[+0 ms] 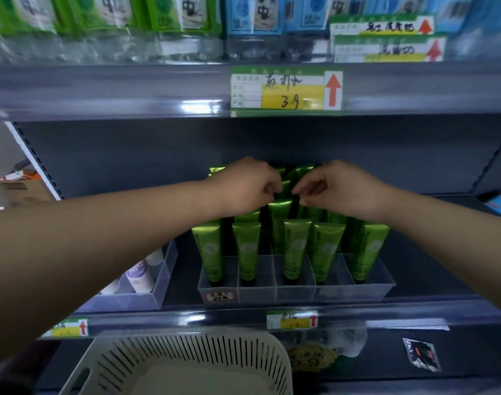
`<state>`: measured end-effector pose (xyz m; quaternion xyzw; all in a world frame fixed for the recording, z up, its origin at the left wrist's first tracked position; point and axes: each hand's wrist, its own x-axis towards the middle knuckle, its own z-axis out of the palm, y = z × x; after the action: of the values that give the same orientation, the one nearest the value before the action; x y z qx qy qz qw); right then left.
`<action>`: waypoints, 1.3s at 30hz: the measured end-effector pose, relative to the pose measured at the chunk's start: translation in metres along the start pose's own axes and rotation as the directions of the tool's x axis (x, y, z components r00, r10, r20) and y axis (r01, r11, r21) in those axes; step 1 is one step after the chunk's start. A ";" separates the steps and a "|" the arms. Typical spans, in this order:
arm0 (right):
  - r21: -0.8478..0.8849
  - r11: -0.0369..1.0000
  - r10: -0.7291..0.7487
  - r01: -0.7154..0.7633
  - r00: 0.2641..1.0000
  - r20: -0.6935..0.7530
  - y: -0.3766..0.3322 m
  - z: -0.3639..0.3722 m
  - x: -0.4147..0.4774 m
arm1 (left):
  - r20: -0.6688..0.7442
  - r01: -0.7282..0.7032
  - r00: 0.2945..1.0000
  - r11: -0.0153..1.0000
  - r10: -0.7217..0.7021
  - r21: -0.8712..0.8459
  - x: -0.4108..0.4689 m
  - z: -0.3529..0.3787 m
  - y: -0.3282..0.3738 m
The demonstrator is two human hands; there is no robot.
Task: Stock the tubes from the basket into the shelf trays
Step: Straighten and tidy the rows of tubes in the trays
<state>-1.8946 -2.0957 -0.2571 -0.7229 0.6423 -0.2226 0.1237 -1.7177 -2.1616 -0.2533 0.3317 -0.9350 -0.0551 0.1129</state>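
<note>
Several green tubes point(296, 249) stand cap-down in a clear divided tray point(296, 292) on the middle shelf. Both of my hands reach over the back rows. My left hand point(245, 185) has curled fingers that pinch the top edge of a green tube point(283, 185) in the middle. My right hand point(339, 189) faces it from the right, fingertips curled at the crimped tops of the neighbouring tubes; whether it pinches one I cannot tell. The white slotted basket point(183, 363) sits below at the bottom of the view; its visible floor shows no tubes.
A second clear tray point(141, 292) at the left holds white and purple tubes. The shelf above carries bottles and price tags point(286, 91). A cardboard box point(24, 189) stands beyond the shelf's left end. Packets lie on the lower shelf at the right.
</note>
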 end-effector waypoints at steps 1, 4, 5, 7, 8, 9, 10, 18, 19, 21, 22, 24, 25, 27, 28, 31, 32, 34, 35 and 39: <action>0.005 1.000 0.009 -0.009 1.000 -0.001 0.004 -0.003 -0.005 | 0.001 -0.003 1.000 1.000 0.003 -0.020 0.000 0.002 0.005; 0.032 0.999 0.023 -0.023 1.000 0.009 0.015 -0.008 -0.019 | 0.008 -0.001 1.000 0.998 0.002 -0.067 0.001 0.010 0.019; 0.031 0.999 0.027 -0.027 1.000 0.013 0.018 -0.009 -0.023 | 0.023 0.001 1.000 0.997 0.001 -0.079 0.001 0.014 0.023; 0.008 0.999 0.031 -0.031 0.999 0.016 0.025 -0.010 -0.029 | 0.055 0.001 0.998 0.996 0.004 -0.089 0.002 0.020 0.029; -0.002 1.000 0.027 -0.027 0.999 0.018 0.027 -0.009 -0.032 | 0.067 0.001 0.998 0.996 0.005 -0.087 0.003 0.024 0.032; -0.010 1.000 0.021 -0.021 0.999 0.025 0.029 -0.009 -0.034 | 0.076 0.002 0.997 0.997 0.004 -0.083 0.004 0.027 0.034; -0.019 1.000 0.015 -0.014 0.999 0.035 0.031 -0.007 -0.035 | 0.083 0.005 0.997 0.997 0.002 -0.079 0.004 0.030 0.036; -0.151 0.988 -0.031 0.040 0.998 0.060 0.043 0.004 -0.040 | 0.073 0.009 0.997 1.000 -0.007 -0.030 0.010 0.044 0.040; -0.158 0.987 -0.033 0.040 0.998 0.047 0.043 0.005 -0.040 | 0.072 0.014 0.997 0.999 -0.012 -0.030 0.011 0.044 0.040; -0.152 0.988 -0.027 0.029 1.000 0.015 0.045 0.006 -0.040 | 0.060 0.015 0.998 1.000 -0.014 -0.023 0.011 0.045 0.038; -0.141 0.990 -0.023 0.023 1.000 0.000 0.046 0.007 -0.040 | 0.052 0.015 0.999 1.000 -0.014 -0.021 0.011 0.045 0.038; -0.109 0.994 -0.010 0.008 1.000 -0.019 0.047 0.008 -0.039 | 0.045 0.019 0.999 0.999 -0.018 -0.027 0.010 0.045 0.036; -0.098 0.995 -0.003 0.001 1.000 -0.021 0.047 0.008 -0.039 | 0.046 0.023 0.999 0.999 -0.022 -0.029 0.009 0.045 0.035; -0.079 0.997 0.011 -0.013 1.000 -0.022 0.048 0.009 -0.038 | 0.056 0.037 0.998 0.999 -0.036 -0.027 0.009 0.044 0.033; -0.069 0.997 0.020 -0.022 0.999 -0.024 0.048 0.010 -0.037 | 0.062 0.048 0.997 0.998 -0.046 -0.027 0.009 0.044 0.032; -0.051 0.998 0.037 -0.038 0.999 -0.037 0.048 0.012 -0.036 | 0.079 0.066 0.995 0.997 -0.064 -0.031 0.008 0.043 0.028; -0.048 0.998 0.038 -0.040 0.998 -0.040 0.048 0.012 -0.036 | 0.082 0.067 0.995 0.997 -0.064 -0.031 0.007 0.042 0.027; -0.048 0.998 0.040 -0.042 0.998 -0.049 0.049 0.013 -0.035 | 0.082 0.064 0.995 0.997 -0.061 -0.032 0.005 0.042 0.026; -0.050 0.998 0.038 -0.041 0.998 -0.054 0.049 0.013 -0.035 | 0.079 0.064 0.995 0.997 -0.061 -0.036 0.004 0.042 0.025; -0.046 0.998 0.033 -0.037 0.997 -0.070 0.049 0.014 -0.035 | 0.066 0.054 0.996 0.998 -0.051 -0.038 0.002 0.042 0.025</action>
<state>-1.9335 -2.0702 -0.2979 -0.7061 0.6639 -0.2302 0.0880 -1.7445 -2.1425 -0.2892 0.3517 -0.9279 -0.0875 0.0875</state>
